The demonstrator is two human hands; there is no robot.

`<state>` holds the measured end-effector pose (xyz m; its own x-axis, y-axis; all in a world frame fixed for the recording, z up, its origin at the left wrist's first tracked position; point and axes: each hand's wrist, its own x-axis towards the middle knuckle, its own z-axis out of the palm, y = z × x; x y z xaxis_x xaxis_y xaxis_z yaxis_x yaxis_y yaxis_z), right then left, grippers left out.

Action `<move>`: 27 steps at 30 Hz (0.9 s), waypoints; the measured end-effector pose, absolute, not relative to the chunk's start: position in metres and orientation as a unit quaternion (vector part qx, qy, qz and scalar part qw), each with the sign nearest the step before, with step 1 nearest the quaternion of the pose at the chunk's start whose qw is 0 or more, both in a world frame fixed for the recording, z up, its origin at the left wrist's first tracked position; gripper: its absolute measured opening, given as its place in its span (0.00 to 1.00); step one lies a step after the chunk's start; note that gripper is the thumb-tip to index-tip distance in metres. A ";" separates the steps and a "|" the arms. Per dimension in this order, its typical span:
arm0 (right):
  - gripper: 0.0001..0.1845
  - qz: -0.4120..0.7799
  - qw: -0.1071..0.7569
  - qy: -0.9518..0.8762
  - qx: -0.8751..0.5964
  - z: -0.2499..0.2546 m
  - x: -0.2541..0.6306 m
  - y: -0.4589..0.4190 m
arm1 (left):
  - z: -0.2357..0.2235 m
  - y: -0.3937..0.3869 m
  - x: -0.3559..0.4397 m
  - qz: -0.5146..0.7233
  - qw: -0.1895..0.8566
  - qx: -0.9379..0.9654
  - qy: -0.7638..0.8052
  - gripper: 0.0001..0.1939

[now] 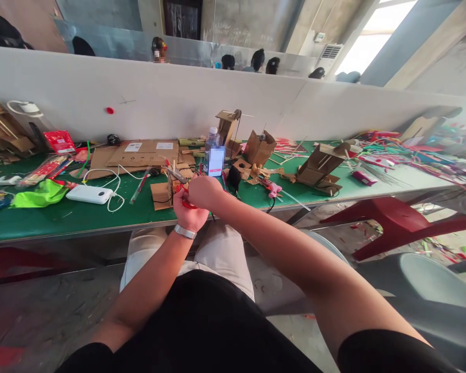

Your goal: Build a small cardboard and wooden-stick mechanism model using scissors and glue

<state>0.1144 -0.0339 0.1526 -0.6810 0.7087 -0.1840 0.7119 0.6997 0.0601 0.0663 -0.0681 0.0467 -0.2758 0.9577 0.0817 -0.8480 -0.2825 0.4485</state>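
Note:
Near the table's front edge, my left hand [189, 213] and my right hand [206, 191] are closed together, the right overlapping the left. Both grip a pair of red-handled scissors [175, 173], whose grey blades point up and to the left; much of the handles is hidden by my fingers. A piece of cardboard [161, 196] lies just left of my hands, by the blades. Behind my hands, a phone [216, 161] with its screen lit leans upright against a clear bottle [212, 135].
On the green tabletop [100, 223] lie a white power bank [89, 194] with a cable, flat cardboard [143, 154] and a pink glue gun [272, 188]. Cardboard constructions [322, 166] stand to the right. A white partition [158, 93] rises behind; a red stool [388, 220] is at right.

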 end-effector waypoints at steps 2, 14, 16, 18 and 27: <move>0.27 0.002 0.077 0.909 0.410 0.152 0.119 -0.033 | 0.042 -0.069 0.062 0.776 0.579 0.172 0.179 0.18; 0.29 0.021 0.033 0.895 0.444 0.152 0.139 -0.030 | 0.020 -0.082 -0.042 0.775 0.172 0.380 0.475 0.25; 0.30 0.026 0.027 0.895 0.445 0.151 0.140 -0.029 | 0.025 -0.071 -0.056 0.689 0.086 0.503 0.515 0.40; 0.31 0.031 0.021 0.894 0.447 0.150 0.142 -0.028 | 0.025 -0.060 -0.062 0.648 0.060 0.543 0.530 0.47; 0.36 0.051 -0.007 0.896 0.441 0.138 0.145 -0.031 | 0.001 -0.043 -0.058 0.665 0.157 0.518 0.515 0.51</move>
<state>0.1450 -0.0308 0.1380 -0.6116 0.7891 0.0574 0.7905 0.6065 0.0856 -0.0582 -0.0432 0.0007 -0.4153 0.7417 0.5267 0.3251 -0.4197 0.8474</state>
